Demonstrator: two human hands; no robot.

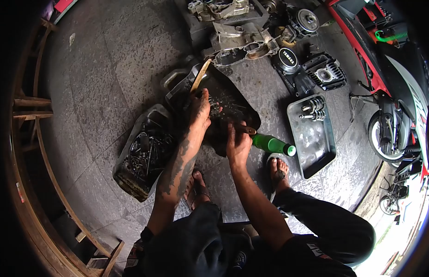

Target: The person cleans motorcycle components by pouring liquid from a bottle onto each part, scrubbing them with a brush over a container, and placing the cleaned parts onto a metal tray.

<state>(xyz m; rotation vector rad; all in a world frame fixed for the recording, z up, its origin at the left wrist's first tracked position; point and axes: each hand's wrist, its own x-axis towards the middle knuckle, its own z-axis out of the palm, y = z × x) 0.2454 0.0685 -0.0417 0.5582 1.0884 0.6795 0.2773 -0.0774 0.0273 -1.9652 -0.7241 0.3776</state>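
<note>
My left hand [200, 111] is closed round a brush with a pale wooden handle [201, 76], held over a dark basin [230, 90]. My right hand [239, 144] is closed at the basin's near edge, on a dark part with a brownish end [248, 129]; the rest of that part is hard to make out. Just right of my right hand lies a green bottle [270, 144] on its side. To the left of my forearm stands a black tray [152, 113] filled with bolts and small metal parts [147, 152].
Engine casings [240, 39], a round Yamaha cover [288, 60] and a finned cylinder part [325, 75] lie at the back. A metal tray [311, 159] holds gears [314, 108] on the right. Beyond it stands a motorcycle [385, 129]; a wooden bench [53, 171] is at far left.
</note>
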